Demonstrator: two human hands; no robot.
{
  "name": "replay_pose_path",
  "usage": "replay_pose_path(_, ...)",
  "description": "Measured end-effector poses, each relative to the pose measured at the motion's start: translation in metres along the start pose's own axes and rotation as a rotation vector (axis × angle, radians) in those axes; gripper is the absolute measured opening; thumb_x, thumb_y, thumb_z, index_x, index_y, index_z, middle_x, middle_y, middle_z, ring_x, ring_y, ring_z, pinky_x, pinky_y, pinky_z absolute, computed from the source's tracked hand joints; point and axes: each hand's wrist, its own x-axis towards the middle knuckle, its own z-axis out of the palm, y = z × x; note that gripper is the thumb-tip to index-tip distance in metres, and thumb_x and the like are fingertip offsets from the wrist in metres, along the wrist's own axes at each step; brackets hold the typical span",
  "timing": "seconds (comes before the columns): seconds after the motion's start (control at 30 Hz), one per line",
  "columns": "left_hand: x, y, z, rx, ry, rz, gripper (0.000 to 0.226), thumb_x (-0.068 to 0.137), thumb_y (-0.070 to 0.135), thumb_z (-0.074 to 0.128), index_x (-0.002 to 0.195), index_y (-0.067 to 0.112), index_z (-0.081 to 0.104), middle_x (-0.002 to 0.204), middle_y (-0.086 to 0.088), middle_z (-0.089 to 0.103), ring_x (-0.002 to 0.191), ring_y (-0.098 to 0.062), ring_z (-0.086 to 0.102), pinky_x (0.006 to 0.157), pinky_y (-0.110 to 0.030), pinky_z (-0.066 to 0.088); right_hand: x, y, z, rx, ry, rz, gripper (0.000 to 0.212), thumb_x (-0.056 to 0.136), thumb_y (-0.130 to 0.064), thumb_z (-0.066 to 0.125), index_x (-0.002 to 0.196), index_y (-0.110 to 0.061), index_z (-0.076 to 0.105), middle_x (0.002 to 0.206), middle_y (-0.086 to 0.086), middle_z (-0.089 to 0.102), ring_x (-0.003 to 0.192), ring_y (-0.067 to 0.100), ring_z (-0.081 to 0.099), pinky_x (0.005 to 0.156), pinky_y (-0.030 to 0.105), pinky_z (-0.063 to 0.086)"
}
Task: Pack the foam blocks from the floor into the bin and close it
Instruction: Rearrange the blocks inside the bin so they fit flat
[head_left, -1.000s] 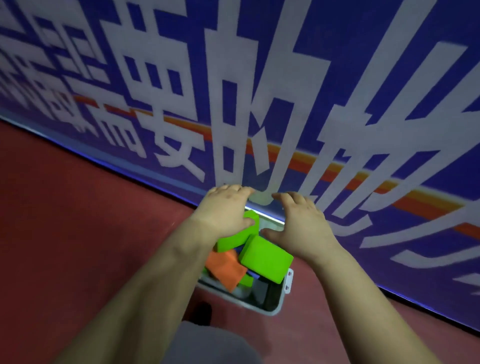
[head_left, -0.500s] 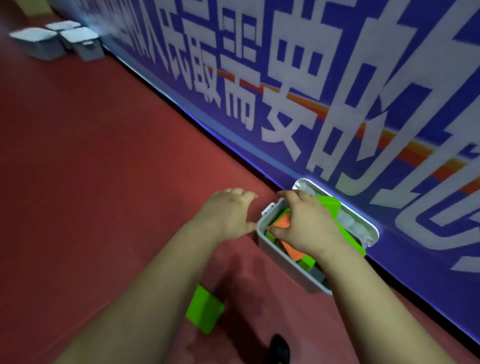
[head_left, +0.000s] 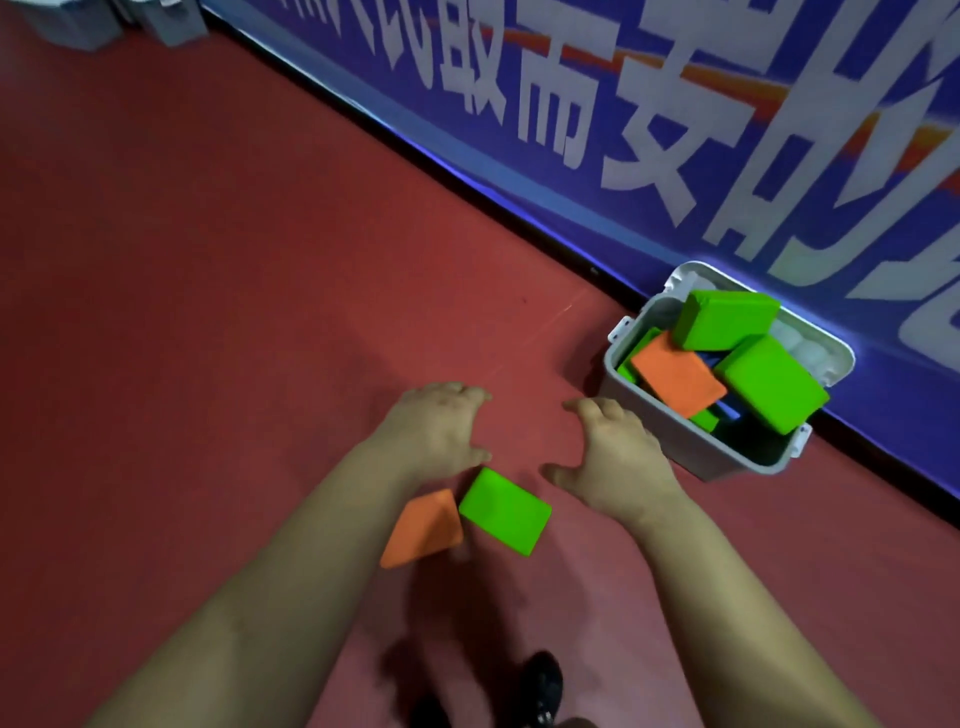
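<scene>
On floor btwn both empty, loose hands, green block lies flat, long axis toward bin.

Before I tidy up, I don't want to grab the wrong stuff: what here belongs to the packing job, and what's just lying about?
Job:
green block on floor
orange block on floor
bin

Lying about:
grey boxes by the wall
</scene>
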Motion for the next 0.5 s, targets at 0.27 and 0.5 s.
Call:
replay_pose_path(0.27,0.05,-0.039,0.049,-0.005,0.042,0.02,0.072,0.082,0.047,0.063,0.143,0.023,0.034,0.142,-0.004,0.045,0.133,-0.024,0.042,0.109,-0.038,0.035,0.057,-0.009,0.056,-0.068,-0.071,-0.004,0.079,0.073,-0.05,0.068,0.14,-0.024,0.034,0.139,0.005,0.041,0.13,0.027,0.039,0.106,0.039,0.034)
replay_pose_path(0.5,0.147,-0.112,0.166,0.02,-0.172,-0.006,0.076,0.084,0.046,0.062,0.147,0.019,0.028,0.146,-0.009,0.039,0.134,-0.028,0.041,0.108,-0.037,0.035,0.16,-0.003,0.195,-0.09,-0.22,0.088,0.081,0.073,-0.048,0.069,0.141,-0.021,0.034,0.14,0.009,0.041,0.129,0.032,0.04,0.103,0.042,0.037)
